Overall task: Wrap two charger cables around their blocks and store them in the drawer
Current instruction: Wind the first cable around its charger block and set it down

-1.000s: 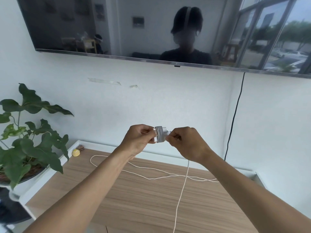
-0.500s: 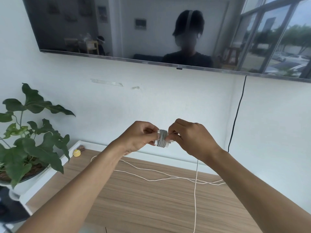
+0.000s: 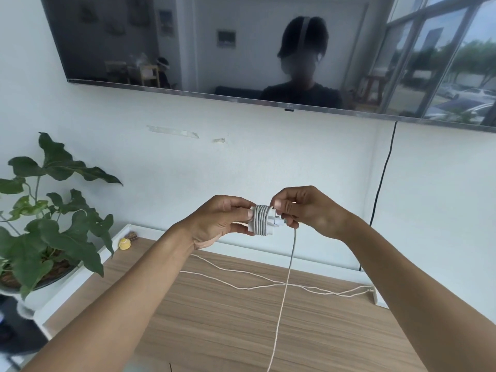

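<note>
A: left hand point(image 3: 217, 224) is clamped on the block point(image 3: 261, 220), right hand point(image 3: 306, 209) pinching the cable point(image 3: 288, 267) right beside it

B: yep, several coils round the block, held up above the cabinet point(image 3: 241, 323). Rest of the cable hangs down and trails over the cabinet, plant point(image 3: 51, 224) off its left end

Soft even daylight; wide-angle edge distortion

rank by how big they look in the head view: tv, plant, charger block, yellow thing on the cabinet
1. TV
2. plant
3. charger block, which sits nearer the camera, so looks enlarged
4. yellow thing
</note>
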The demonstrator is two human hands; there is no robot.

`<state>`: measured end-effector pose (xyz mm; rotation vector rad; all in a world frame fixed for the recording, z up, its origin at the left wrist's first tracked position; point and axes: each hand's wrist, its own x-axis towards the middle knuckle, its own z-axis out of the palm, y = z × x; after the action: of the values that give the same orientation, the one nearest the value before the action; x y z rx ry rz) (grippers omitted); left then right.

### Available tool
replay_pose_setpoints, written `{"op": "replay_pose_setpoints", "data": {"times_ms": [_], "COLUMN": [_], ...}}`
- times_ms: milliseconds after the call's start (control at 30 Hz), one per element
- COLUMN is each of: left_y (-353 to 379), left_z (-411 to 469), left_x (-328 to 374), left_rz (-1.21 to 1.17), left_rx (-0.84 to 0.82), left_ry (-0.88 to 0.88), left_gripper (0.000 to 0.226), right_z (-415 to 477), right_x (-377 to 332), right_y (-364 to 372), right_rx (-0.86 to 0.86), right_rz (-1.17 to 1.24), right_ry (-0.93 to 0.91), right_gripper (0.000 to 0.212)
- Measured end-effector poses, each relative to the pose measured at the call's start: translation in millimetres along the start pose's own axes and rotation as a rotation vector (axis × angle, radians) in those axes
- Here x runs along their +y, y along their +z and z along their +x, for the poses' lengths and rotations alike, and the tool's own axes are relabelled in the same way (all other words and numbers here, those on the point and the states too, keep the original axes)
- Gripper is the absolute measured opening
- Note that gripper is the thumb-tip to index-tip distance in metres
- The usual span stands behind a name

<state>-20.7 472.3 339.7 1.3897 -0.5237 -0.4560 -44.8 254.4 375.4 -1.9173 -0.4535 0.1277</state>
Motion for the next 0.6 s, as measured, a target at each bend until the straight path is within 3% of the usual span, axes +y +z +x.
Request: {"op": "replay_pose_setpoints", "data": {"times_ms": [233, 333, 500, 600], "left_y": [8, 15, 26, 28], "left_z": [8, 14, 26, 33], "left_x": [2, 7, 9, 7], "left_rz": [-0.213, -0.228, -0.276, -0.289], "left_rx": [0.04, 0.092, 0.252, 0.37], "left_ry": [0.006, 0.022, 0.033, 0.036], "left_gripper": [0.024, 0.015, 0.021, 0.022], "right_z": [5, 4, 8, 6], "right_x": [20, 30, 35, 36], "right_y": [1, 9, 28, 35], "right_rx": [0.039, 0.145, 0.459, 0.526], "right_rz": [0.282, 0.448, 0.286, 0.192], "right_ry": [0.044, 0.019, -0.037, 0.006], "right_gripper": [0.023, 0.025, 0.022, 0.02]}}
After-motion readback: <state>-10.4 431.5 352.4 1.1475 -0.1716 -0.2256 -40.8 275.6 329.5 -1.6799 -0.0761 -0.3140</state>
